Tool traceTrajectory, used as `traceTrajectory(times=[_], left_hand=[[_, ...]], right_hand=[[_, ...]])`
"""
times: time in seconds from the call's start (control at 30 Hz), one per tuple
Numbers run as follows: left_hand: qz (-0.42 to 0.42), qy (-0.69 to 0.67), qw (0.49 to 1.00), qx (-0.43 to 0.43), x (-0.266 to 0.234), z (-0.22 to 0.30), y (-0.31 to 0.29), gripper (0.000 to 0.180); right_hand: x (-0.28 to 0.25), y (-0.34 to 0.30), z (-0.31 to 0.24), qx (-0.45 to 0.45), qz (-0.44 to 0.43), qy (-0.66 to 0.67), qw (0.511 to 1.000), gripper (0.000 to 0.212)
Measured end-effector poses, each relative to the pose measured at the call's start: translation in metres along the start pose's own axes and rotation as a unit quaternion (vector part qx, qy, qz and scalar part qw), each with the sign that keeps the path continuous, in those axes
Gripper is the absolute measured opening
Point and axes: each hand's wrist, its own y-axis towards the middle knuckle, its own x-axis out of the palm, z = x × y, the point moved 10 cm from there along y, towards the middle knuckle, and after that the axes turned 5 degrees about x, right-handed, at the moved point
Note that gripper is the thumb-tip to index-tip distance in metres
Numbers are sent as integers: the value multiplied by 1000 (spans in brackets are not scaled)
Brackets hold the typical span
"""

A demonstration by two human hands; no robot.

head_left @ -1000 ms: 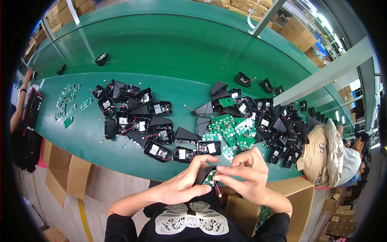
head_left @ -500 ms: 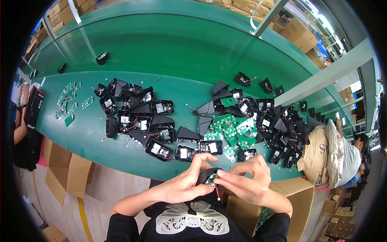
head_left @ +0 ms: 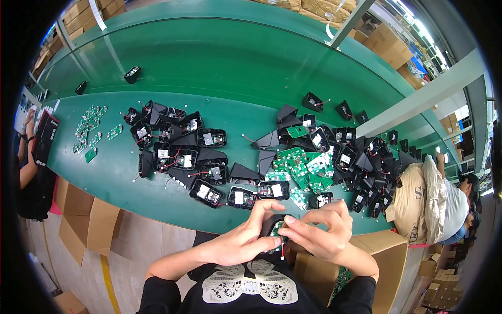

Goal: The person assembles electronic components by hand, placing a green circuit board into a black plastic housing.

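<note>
Close to my body, my left hand is wrapped round a black plastic housing, the thumb pressing from below. A small green circuit board shows at its open side. Thumb and fingers of my right hand pinch at the board's upper right edge; my fingertips hide the exact contact. A red wire with a white plug hangs from the board. Just beyond my hands on the bench stand open black housings with boards inside, and a heap of green circuit boards.
Many black housings with wires crowd the green bench at left centre and right. More loose boards lie far left beside a black box. An open carton stands at my right. Other people are at both ends.
The housing in my left hand has tilted, so more of the board's green face shows. My right fingertips have shifted slightly up along it.
</note>
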Motion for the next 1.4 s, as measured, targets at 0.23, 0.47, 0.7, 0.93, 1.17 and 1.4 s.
traceTrajectory(times=[0.23, 0.47, 0.7, 0.93, 1.17, 1.4], left_hand=[[93, 62, 993, 32, -12, 5, -6, 46], [136, 237, 945, 179, -12, 28, -10, 41], [184, 214, 947, 155, -20, 25, -12, 36], [242, 301, 899, 205, -20, 28, -19, 35], [231, 231, 939, 112, -40, 20, -14, 36], [213, 573, 744, 267, -13, 71, -15, 59]], right_hand=[[28, -21, 46, 284, -110, 210, 929, 45], [56, -39, 50, 378, -169, 352, 839, 41], [68, -44, 50, 388, -154, 396, 818, 39], [72, -39, 38, 363, -162, 348, 849, 40], [92, -46, 56, 475, -214, 501, 691, 34], [87, -59, 45, 513, -334, 444, 654, 23]])
